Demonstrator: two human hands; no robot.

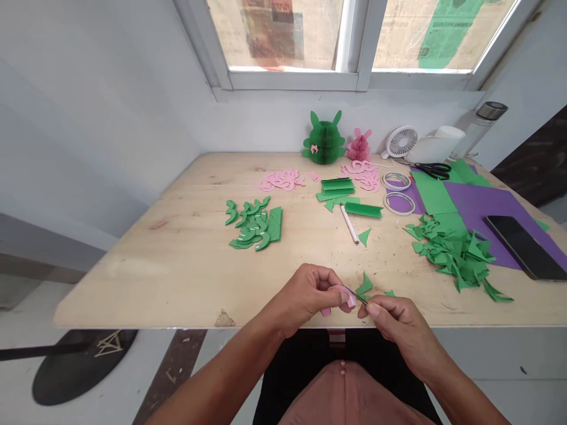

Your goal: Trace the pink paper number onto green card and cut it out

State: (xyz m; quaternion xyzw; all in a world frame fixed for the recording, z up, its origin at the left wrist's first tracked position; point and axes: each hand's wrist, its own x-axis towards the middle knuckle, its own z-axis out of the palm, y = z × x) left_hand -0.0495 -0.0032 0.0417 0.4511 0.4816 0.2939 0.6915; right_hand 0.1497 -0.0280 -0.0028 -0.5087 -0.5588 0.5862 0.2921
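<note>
Near the table's front edge, my left hand (312, 295) pinches a curved pink paper piece (326, 311) between thumb and fingers. My right hand (396, 321), just to the right, has its fingers closed on a thin dark tool (359, 297), whose far end reaches the pink piece. What kind of tool it is cannot be made out. A green paper scrap (365, 284) lies just beyond the hands. Farther back are a white pen (349, 225) and a folded green strip (364, 209).
Cut green shapes (254, 227) lie left, pink cutouts (282, 180) behind. On the right are green scraps (460, 254), a black phone (525, 247), purple paper (491, 203), tape rolls (399, 203) and black scissors (436, 171). Green (325, 144) and pink (359, 146) paper figures stand by the wall.
</note>
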